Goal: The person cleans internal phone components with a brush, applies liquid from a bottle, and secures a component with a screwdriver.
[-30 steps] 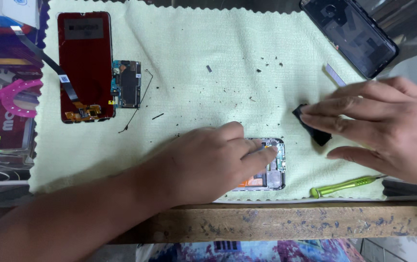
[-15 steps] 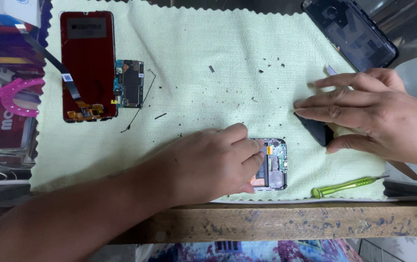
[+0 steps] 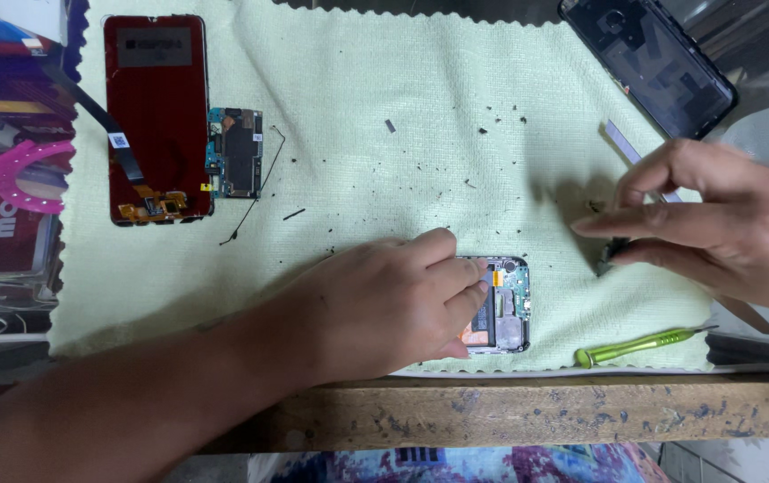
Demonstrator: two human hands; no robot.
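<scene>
Left hand [image 3: 384, 309] lies flat, fingers together, pinning the opened phone [image 3: 502, 306] to the green cloth [image 3: 420, 134] at the tabletop's [image 3: 528, 416] near edge, apparently steadying it, while right hand [image 3: 724, 224] hovers, fingers loosely apart, over a small dark part [image 3: 606, 258].

- Pale green cloth mat [image 3: 384, 80]: soft, matt weave (flecked with dark grit).
- Red phone screen panel [image 3: 154, 116]: glossy, smooth.
- Bench edge [image 3: 581, 416]: rough, scuffed wood.
- Green screwdriver [image 3: 639, 344]: shiny translucent plastic handle.
</scene>
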